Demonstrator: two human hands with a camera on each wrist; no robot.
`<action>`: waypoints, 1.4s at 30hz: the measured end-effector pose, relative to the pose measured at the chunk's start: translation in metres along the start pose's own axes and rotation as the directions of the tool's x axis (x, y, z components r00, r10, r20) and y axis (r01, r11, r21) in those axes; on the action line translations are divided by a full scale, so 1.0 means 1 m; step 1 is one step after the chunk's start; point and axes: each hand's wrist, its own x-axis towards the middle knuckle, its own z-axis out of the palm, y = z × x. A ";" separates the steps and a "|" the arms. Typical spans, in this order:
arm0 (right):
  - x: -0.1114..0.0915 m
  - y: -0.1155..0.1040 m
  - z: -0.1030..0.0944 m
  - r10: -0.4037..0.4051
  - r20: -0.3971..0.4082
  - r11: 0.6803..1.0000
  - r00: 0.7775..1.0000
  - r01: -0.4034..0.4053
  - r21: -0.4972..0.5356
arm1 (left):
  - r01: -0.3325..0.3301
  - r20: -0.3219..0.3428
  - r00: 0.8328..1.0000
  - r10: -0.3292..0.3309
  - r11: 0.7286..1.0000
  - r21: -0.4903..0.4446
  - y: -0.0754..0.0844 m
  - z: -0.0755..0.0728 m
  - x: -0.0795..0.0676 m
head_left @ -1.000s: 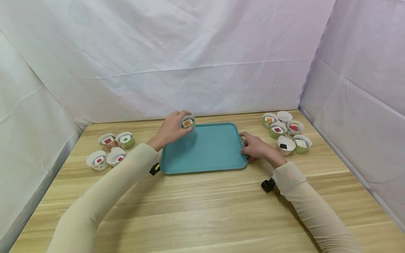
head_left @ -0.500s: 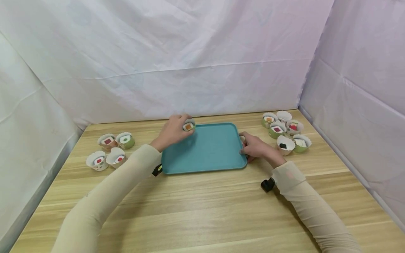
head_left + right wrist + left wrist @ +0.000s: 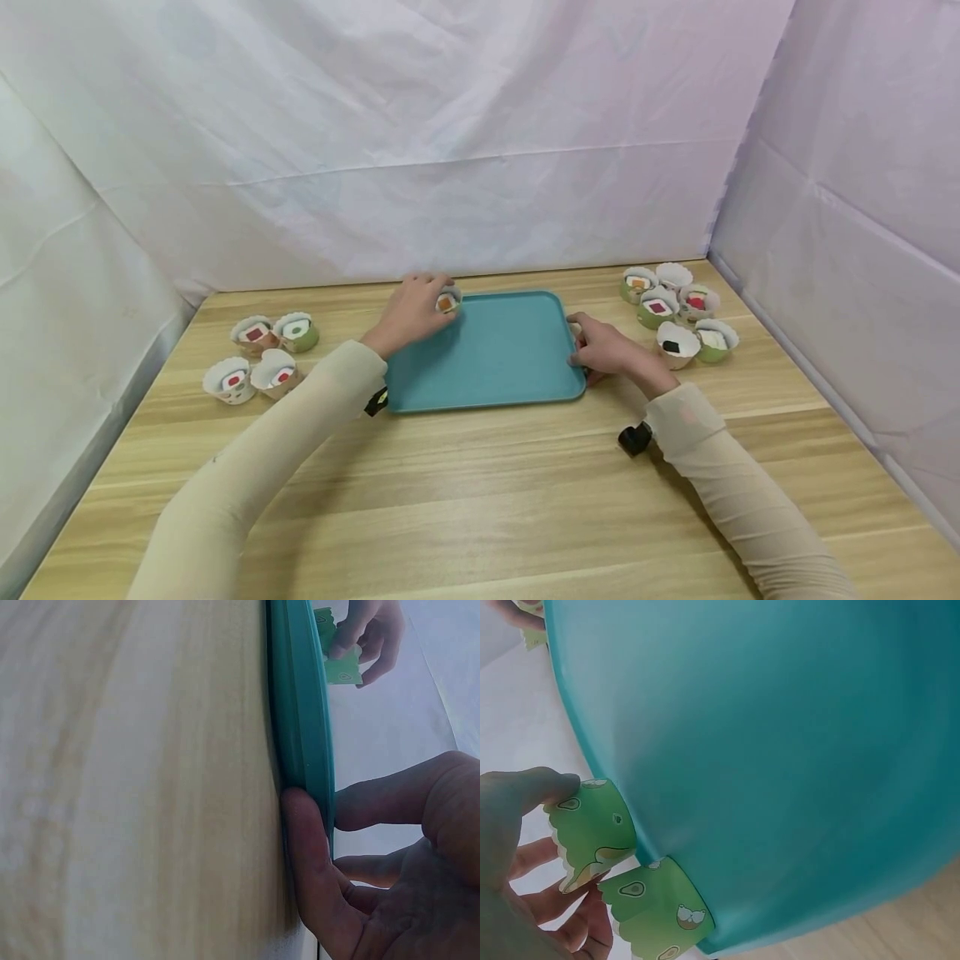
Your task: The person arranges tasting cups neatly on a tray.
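My left hand [image 3: 412,312] grips a green paper baking cup [image 3: 592,829] between thumb and fingers at the far left corner of the teal tray [image 3: 495,358]. Inside this cup [image 3: 448,298] shows a white piece with an orange square on top, like a toy sushi roll. A second green paper cup [image 3: 660,904] sits right beside it in the left wrist view, next to the fingers; the hand hides it in the head view. At the tray's right edge, my right hand [image 3: 603,346] pinches the rim, fingers [image 3: 307,832] on both sides of it.
Several filled paper cups [image 3: 255,335] stand in a group on the left of the wooden table [image 3: 480,500]. Another group of paper cups [image 3: 657,307] stands at the right. White cloth [image 3: 450,167] hangs behind the table and along both sides.
My left hand has come slightly nearer and to the right, lowering the green cup toward the tray's far left corner. The right hand keeps its hold on the rim.
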 end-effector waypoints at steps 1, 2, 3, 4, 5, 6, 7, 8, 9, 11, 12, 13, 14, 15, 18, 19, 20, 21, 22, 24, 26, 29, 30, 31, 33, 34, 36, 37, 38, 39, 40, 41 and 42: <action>0.000 0.000 0.000 0.000 0.001 1.000 1.000 0.000 0.000 | 0.003 0.001 1.000 -0.003 1.000 -0.001 0.000 0.000 0.000; 0.001 0.000 0.001 -0.001 0.003 1.000 1.000 0.001 0.001 | 0.004 0.001 1.000 -0.004 1.000 0.000 -0.001 0.001 0.000; 0.001 0.000 0.001 -0.001 0.004 1.000 1.000 0.001 0.001 | 0.005 0.004 1.000 -0.005 1.000 0.003 -0.002 0.001 0.000; 0.001 0.000 0.001 0.000 0.004 1.000 1.000 0.000 0.001 | 0.004 0.007 1.000 -0.004 1.000 0.008 -0.002 0.001 0.000; 0.001 -0.001 0.001 0.002 0.005 1.000 1.000 -0.002 0.003 | 0.005 0.010 1.000 -0.005 1.000 0.015 -0.003 0.001 0.000; 0.001 -0.001 0.001 0.004 0.005 1.000 1.000 -0.004 0.004 | 0.006 0.017 1.000 -0.006 1.000 0.023 -0.003 0.001 0.001; 0.001 -0.001 0.001 0.004 0.005 1.000 1.000 -0.004 0.006 | 0.006 0.021 1.000 -0.006 1.000 0.030 -0.003 0.001 0.001; 0.001 -0.002 0.001 0.003 0.006 1.000 1.000 -0.003 0.006 | 0.006 0.026 1.000 -0.007 0.999 0.039 -0.004 0.000 0.001; 0.001 -0.002 0.001 0.003 0.005 1.000 1.000 -0.003 0.005 | 0.008 0.033 0.999 -0.009 0.999 0.046 -0.004 0.000 0.002; 0.001 -0.002 0.002 0.000 0.004 1.000 1.000 0.000 0.004 | 0.009 0.040 0.999 -0.012 0.998 0.061 -0.005 -0.001 0.003; 0.002 -0.002 0.002 -0.001 0.004 1.000 1.000 0.001 0.004 | 0.010 0.044 0.999 -0.013 0.998 0.065 -0.005 -0.001 0.003; 0.002 -0.003 0.002 -0.003 0.004 1.000 1.000 0.003 0.005 | 0.011 0.047 0.999 -0.015 0.997 0.070 -0.005 -0.002 0.004; 0.002 -0.003 0.002 -0.003 0.005 1.000 1.000 0.003 0.006 | 0.012 0.050 0.999 -0.015 0.997 0.077 -0.005 -0.002 0.004; 0.002 -0.003 0.002 -0.003 0.004 1.000 1.000 0.003 0.008 | 0.009 0.051 0.999 -0.014 0.996 0.083 -0.006 -0.002 0.004; 0.003 -0.003 0.002 0.000 0.006 1.000 1.000 0.000 0.010 | 0.011 0.058 0.998 -0.016 0.996 0.087 -0.007 -0.002 0.005; 0.003 -0.003 0.002 0.000 0.007 1.000 1.000 0.000 0.010 | 0.015 0.062 0.998 -0.020 0.996 0.086 -0.007 -0.002 0.006; 0.003 -0.003 0.002 0.000 0.007 1.000 1.000 0.000 0.009 | 0.018 0.066 0.998 -0.023 0.996 0.086 -0.007 -0.002 0.006; 0.003 -0.003 0.002 0.000 0.005 1.000 1.000 0.000 0.009 | 0.021 0.070 0.997 -0.027 0.996 0.084 -0.008 -0.002 0.006; 0.003 -0.003 0.002 0.000 0.004 1.000 1.000 0.000 0.008 | 0.027 0.076 0.997 -0.033 0.996 0.080 -0.007 -0.002 0.006; 0.003 -0.004 0.002 -0.001 0.001 1.000 1.000 0.001 0.006 | 0.030 0.085 0.996 -0.037 0.996 0.080 -0.007 -0.003 0.007; 0.003 -0.003 0.002 -0.001 0.002 1.000 1.000 0.001 0.007 | 0.036 0.089 0.995 -0.043 0.996 0.075 -0.006 -0.003 0.006; 0.003 -0.003 0.003 0.002 0.008 1.000 1.000 -0.002 0.004 | 0.046 0.086 0.995 -0.052 0.997 0.062 -0.005 -0.003 0.003; 0.002 -0.002 0.003 0.003 0.011 1.000 1.000 -0.003 0.004 | 0.054 0.080 0.995 -0.058 0.997 0.051 -0.004 -0.004 0.002; 0.002 -0.002 0.004 0.004 0.012 1.000 1.000 -0.004 0.005 | 0.060 0.071 0.996 -0.063 0.997 0.037 -0.003 -0.004 0.001; 0.002 -0.002 0.005 0.004 0.013 1.000 1.000 -0.004 0.006 | 0.068 0.042 0.997 -0.068 0.998 0.001 -0.001 -0.006 -0.003; 0.002 -0.002 0.005 0.002 0.014 1.000 1.000 -0.002 0.008 | 0.070 0.025 0.997 -0.069 0.997 -0.017 0.001 -0.008 -0.005; 0.002 -0.002 0.005 0.000 0.013 1.000 1.000 0.000 0.015 | 0.071 -0.011 0.997 -0.072 0.996 -0.059 0.003 -0.012 -0.009; 0.002 -0.002 0.004 -0.001 0.013 1.000 1.000 0.001 0.017 | 0.072 -0.028 0.997 -0.075 0.994 -0.083 0.004 -0.014 -0.011; 0.002 -0.002 0.004 -0.001 0.012 1.000 1.000 0.001 0.018 | 0.072 -0.044 0.996 -0.077 0.992 -0.105 0.005 -0.016 -0.013; 0.002 -0.001 0.003 0.001 0.010 1.000 1.000 -0.001 0.020 | 0.070 -0.059 0.995 -0.078 0.990 -0.124 0.005 -0.017 -0.015; 0.001 -0.001 0.003 0.002 0.007 1.000 1.000 -0.002 0.021 | 0.067 -0.073 0.994 -0.078 0.988 -0.141 0.006 -0.018 -0.016; 0.001 -0.001 0.002 0.004 0.005 1.000 1.000 -0.004 0.021 | 0.062 -0.087 0.993 -0.077 0.985 -0.162 0.006 -0.019 -0.018; 0.000 -0.001 0.002 0.007 0.004 1.000 1.000 -0.007 0.019 | 0.059 -0.098 0.992 -0.078 0.982 -0.179 0.007 -0.020 -0.020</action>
